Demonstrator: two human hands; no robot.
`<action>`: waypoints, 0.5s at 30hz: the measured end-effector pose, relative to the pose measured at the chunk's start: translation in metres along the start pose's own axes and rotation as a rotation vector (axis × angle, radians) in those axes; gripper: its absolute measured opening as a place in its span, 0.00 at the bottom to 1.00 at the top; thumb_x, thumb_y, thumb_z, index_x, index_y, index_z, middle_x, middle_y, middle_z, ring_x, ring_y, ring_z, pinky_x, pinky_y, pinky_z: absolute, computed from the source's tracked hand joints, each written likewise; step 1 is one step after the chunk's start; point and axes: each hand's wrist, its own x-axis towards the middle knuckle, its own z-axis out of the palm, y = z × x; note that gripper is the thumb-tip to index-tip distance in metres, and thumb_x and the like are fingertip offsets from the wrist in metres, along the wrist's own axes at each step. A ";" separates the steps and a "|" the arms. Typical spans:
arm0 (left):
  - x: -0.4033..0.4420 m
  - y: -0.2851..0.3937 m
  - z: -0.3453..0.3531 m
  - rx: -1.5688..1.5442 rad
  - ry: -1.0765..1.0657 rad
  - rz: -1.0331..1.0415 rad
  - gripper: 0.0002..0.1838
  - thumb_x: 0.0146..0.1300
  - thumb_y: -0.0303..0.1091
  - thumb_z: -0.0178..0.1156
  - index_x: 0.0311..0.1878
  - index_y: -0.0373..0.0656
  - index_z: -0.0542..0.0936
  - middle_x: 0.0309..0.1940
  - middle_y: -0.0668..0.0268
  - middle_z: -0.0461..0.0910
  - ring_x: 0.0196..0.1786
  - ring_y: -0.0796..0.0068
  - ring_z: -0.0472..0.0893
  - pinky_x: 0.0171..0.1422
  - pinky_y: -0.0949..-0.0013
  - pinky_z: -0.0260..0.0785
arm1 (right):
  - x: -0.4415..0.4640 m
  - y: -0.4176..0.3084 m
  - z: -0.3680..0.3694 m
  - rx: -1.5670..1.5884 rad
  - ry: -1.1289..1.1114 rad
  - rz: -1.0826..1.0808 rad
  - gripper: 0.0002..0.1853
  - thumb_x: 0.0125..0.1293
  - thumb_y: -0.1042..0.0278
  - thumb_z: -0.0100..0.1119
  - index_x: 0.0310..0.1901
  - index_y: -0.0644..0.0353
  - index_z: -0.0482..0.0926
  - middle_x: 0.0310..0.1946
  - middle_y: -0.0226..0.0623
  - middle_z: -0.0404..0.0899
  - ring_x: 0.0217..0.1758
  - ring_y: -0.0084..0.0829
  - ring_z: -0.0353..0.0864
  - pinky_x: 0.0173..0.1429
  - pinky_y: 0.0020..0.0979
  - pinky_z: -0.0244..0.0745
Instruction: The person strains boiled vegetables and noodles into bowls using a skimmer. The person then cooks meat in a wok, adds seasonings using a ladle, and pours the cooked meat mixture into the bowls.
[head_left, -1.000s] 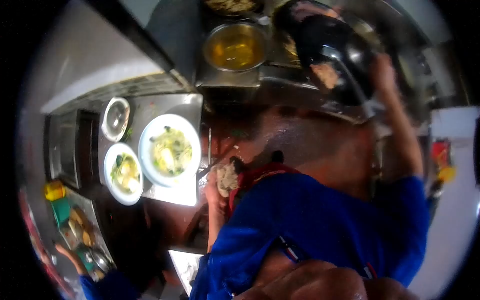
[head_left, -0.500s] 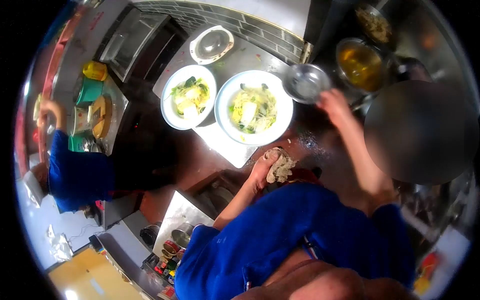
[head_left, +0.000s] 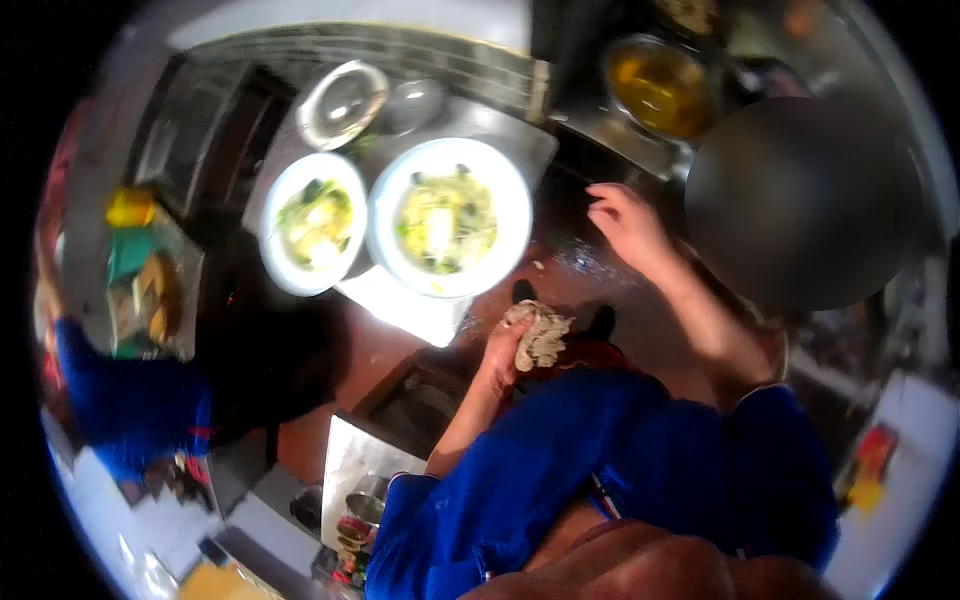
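In the head view my left hand [head_left: 503, 350] is closed around a crumpled beige cloth [head_left: 543, 336], held low in front of my body. My right hand [head_left: 632, 228] hangs in the air to the right of the bowls, holding nothing, its fingers loosely apart. Nearest to it is a large white bowl [head_left: 383, 228] filled with noodles and greens [head_left: 447, 222]. A second white bowl [head_left: 270, 240] of similar food [head_left: 315, 222] stands to its left. Behind them, a small metal bowl [head_left: 412, 105] rests beside a white-rimmed dish [head_left: 376, 92] on the steel table [head_left: 530, 150].
A pan of yellow liquid [head_left: 658, 85] sits on the stove at upper right. A large dark round area [head_left: 805, 205] covers part of the right side. Another person in a blue sleeve [head_left: 130, 400] is at the left, near a counter with a yellow container [head_left: 130, 207].
My right hand has let go of the small metal bowl, which now stands behind the white bowls. The hand is empty. The whole view has shifted; my left hand keeps the cloth.
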 end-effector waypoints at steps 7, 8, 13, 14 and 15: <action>0.063 -0.071 0.029 0.033 -0.244 -0.154 0.19 0.70 0.34 0.54 0.61 0.38 0.71 0.53 0.58 0.78 0.55 0.60 0.80 0.59 0.59 0.74 | -0.259 0.165 -0.274 -0.711 0.374 0.662 0.28 0.64 0.63 0.62 0.63 0.61 0.66 0.60 0.57 0.66 0.61 0.53 0.70 0.59 0.50 0.72; 0.066 -0.080 0.053 0.057 -0.272 -0.143 0.19 0.70 0.35 0.54 0.62 0.38 0.70 0.55 0.57 0.78 0.56 0.60 0.79 0.60 0.59 0.74 | -0.296 0.200 -0.298 -0.647 0.324 0.760 0.29 0.64 0.63 0.62 0.64 0.61 0.65 0.60 0.58 0.65 0.61 0.54 0.69 0.59 0.50 0.72; 0.060 -0.119 0.190 0.278 -0.421 -0.114 0.22 0.73 0.44 0.50 0.65 0.43 0.68 0.61 0.60 0.74 0.61 0.63 0.75 0.65 0.57 0.68 | -0.332 0.200 -0.303 -0.876 0.099 0.835 0.32 0.64 0.67 0.60 0.68 0.60 0.60 0.59 0.56 0.66 0.59 0.56 0.71 0.58 0.49 0.73; 0.060 -0.130 0.219 0.276 -0.469 -0.129 0.22 0.73 0.44 0.49 0.65 0.44 0.68 0.61 0.60 0.73 0.61 0.62 0.75 0.66 0.57 0.68 | -0.321 0.177 -0.304 -0.854 0.113 0.735 0.31 0.65 0.69 0.59 0.68 0.60 0.59 0.58 0.55 0.66 0.58 0.55 0.72 0.57 0.49 0.73; 0.055 -0.138 0.249 0.275 -0.513 -0.145 0.22 0.74 0.44 0.48 0.65 0.44 0.67 0.61 0.60 0.73 0.62 0.62 0.74 0.67 0.56 0.67 | -0.317 0.163 -0.305 -0.828 0.124 0.636 0.31 0.65 0.72 0.57 0.68 0.60 0.58 0.58 0.54 0.66 0.57 0.55 0.73 0.57 0.49 0.73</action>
